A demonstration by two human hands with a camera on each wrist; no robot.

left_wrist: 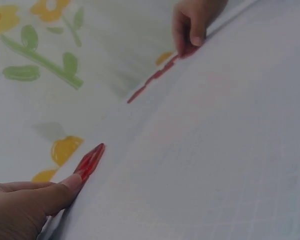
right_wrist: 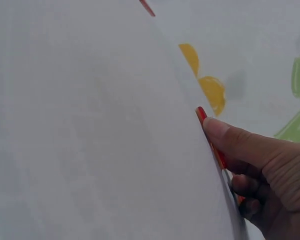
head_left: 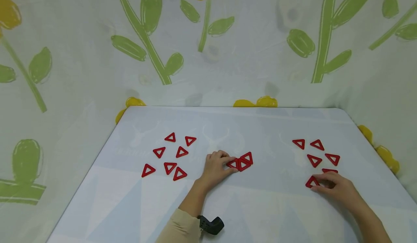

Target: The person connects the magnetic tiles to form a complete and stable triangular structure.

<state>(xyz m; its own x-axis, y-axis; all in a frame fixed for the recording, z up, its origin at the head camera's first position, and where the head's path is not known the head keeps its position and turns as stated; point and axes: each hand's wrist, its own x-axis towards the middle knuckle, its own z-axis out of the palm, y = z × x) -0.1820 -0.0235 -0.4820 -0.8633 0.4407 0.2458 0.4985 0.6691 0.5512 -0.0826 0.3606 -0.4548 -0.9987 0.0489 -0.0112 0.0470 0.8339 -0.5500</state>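
Note:
In the head view, three red triangle frames sit edge to edge mid-table. My left hand (head_left: 215,169) pinches the leftmost red triangle (head_left: 236,160) of this row between thumb and forefinger. Against it lies a middle red triangle (head_left: 240,167), and a third red triangle (head_left: 251,157) adjoins that one at the upper right. Far to the right, my right hand (head_left: 342,189) grips another red triangle (head_left: 308,184) by thumb and fingers; the right wrist view shows its edge (right_wrist: 215,149) low at the tabletop. Just behind these fingers, one more red triangle (head_left: 329,170) is partly covered.
Several loose red triangles (head_left: 180,174) are scattered on the left of the white table (head_left: 267,207). Others, among them a red triangle (head_left: 333,159), lie beyond my right hand. A black wrist device (head_left: 212,225) is on my left wrist. Flower-patterned cloth (head_left: 244,69) hangs behind the table.

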